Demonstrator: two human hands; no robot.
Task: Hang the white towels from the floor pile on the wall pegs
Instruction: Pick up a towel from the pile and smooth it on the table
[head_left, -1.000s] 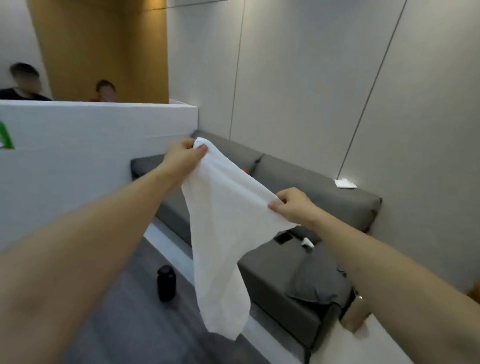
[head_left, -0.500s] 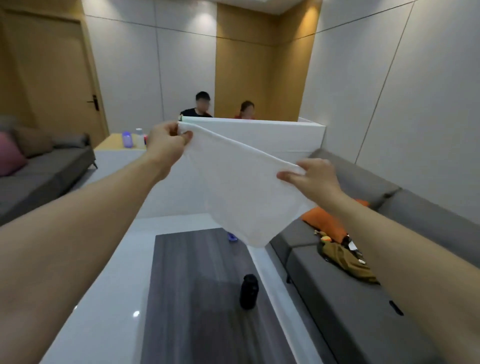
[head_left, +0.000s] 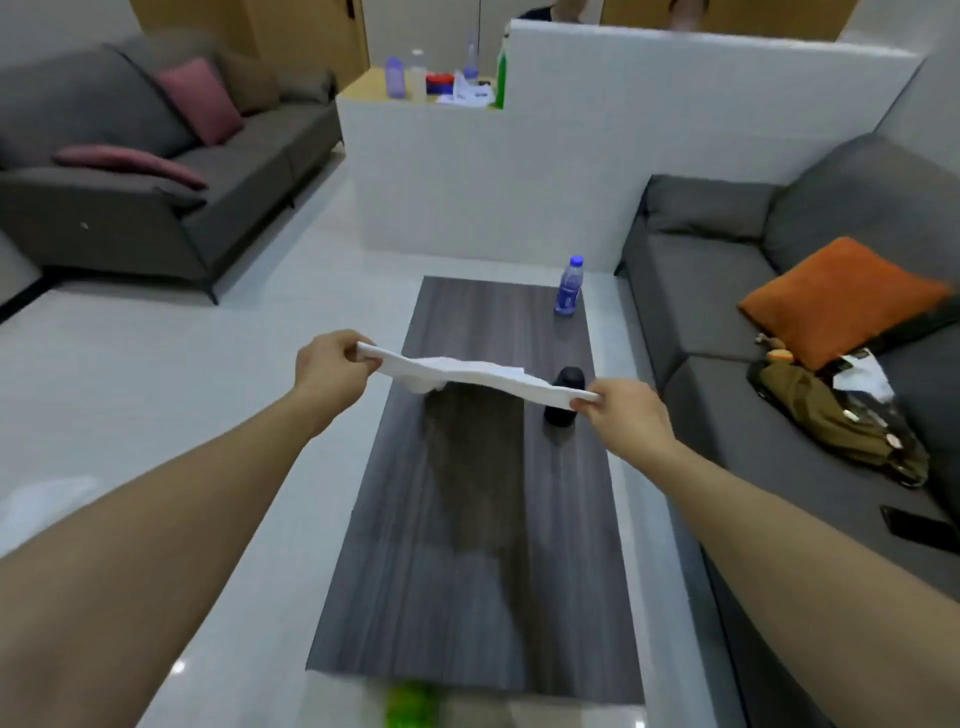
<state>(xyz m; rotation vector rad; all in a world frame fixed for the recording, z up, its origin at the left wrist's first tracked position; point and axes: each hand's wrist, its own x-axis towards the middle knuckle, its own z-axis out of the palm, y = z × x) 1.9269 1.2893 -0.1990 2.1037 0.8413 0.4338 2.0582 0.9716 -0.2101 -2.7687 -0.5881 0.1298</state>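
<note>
A grey sofa (head_left: 156, 171) with pink cushions stands along the far left, and another grey sofa (head_left: 779, 291) runs down the right side, carrying an orange cushion (head_left: 841, 296) and an olive bag (head_left: 831, 421). A white partition (head_left: 597, 145) closes off the far end of the room. In the middle lies a dark wood-grain table (head_left: 467, 545), with a blue-capped water bottle (head_left: 569, 286) near its far edge and a black container (head_left: 563, 400) nearer, partly hidden behind the cloth.

Above the table both arms reach forward, and the white towel (head_left: 467, 371) hangs stretched almost flat between them, one loose fold sagging near the left end. The left hand (head_left: 330, 366) pinches one end between thumb and curled fingers; the right hand (head_left: 621, 410) pinches the other end the same way.

No wall pegs and no floor pile show in this view, so the step in hand seems to be carrying and spreading one towel before hanging. The next move likely calls for turning toward the wall, finding a free peg, and draping the towel's middle or an edge over it while keeping the cloth taut enough not to slip off
</note>
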